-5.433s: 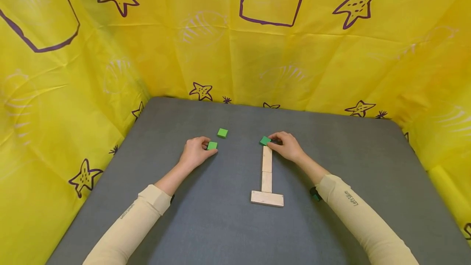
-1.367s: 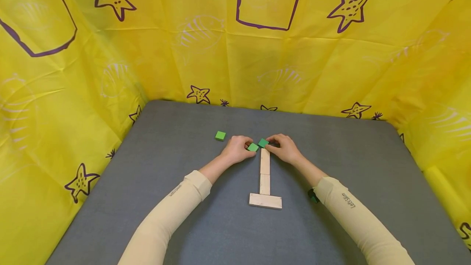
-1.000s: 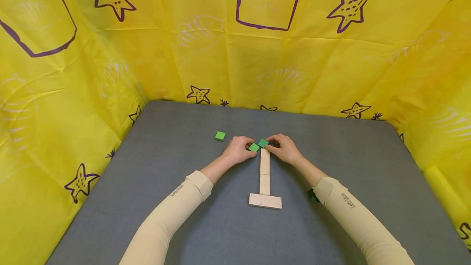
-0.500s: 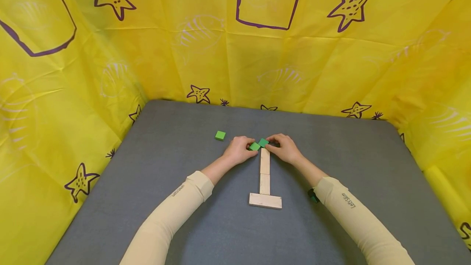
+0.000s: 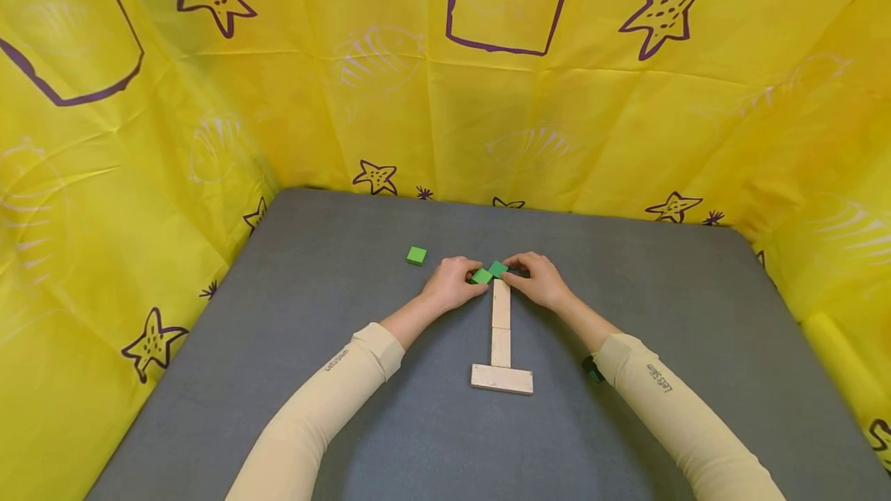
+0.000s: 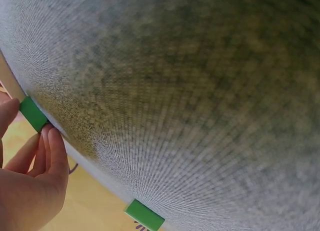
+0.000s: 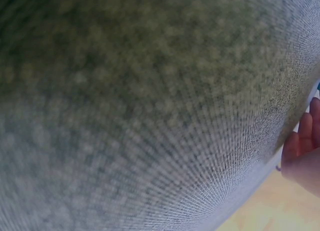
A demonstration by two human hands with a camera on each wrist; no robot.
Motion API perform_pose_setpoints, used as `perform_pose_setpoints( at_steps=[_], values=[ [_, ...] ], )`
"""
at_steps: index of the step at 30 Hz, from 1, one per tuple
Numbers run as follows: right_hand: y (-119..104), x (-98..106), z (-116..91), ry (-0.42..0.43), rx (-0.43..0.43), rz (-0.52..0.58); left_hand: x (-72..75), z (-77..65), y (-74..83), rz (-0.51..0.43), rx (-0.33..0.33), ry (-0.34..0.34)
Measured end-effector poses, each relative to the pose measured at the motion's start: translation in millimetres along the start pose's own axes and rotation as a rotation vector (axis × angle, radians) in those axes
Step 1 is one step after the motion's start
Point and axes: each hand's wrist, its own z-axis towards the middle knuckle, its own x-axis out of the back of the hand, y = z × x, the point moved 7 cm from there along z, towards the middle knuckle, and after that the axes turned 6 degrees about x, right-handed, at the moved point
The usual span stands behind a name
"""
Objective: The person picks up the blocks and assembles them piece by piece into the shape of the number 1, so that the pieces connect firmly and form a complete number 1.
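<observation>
Between thumb and fingers, my left hand (image 5: 451, 284) pinches a light green square block (image 5: 482, 276); the left wrist view shows this green block (image 6: 33, 114) at the fingertips. My right hand (image 5: 539, 281) pinches a darker green block (image 5: 497, 269) at the far end of a column of pale wooden blocks. Corner to side, the two green blocks meet or nearly meet. Two wooden planks (image 5: 501, 304) lie end to end, and a wider plank (image 5: 502, 379) crosses their near end. In the right wrist view, the right hand (image 7: 305, 146) shows only partly at the edge.
Another light green block (image 5: 416, 256) lies on the grey table (image 5: 390, 424), left of the hands. A yellow curtain (image 5: 445, 114) with starfish drawings hangs along the table's back and sides. Both forearms reach in from the near edge.
Since the oldest frame, my left hand has carried its light green block rightward to the darker one. Over the last second it edged slightly closer. The right hand keeps its place and grip.
</observation>
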Motion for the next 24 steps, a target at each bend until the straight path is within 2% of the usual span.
perform_pose_setpoints(
  at_steps=[24],
  values=[
    [0.2,-0.3,-0.5,0.004,0.003,0.004,0.9,-1.4,-2.6,-0.036,-0.001,-0.004]
  ],
)
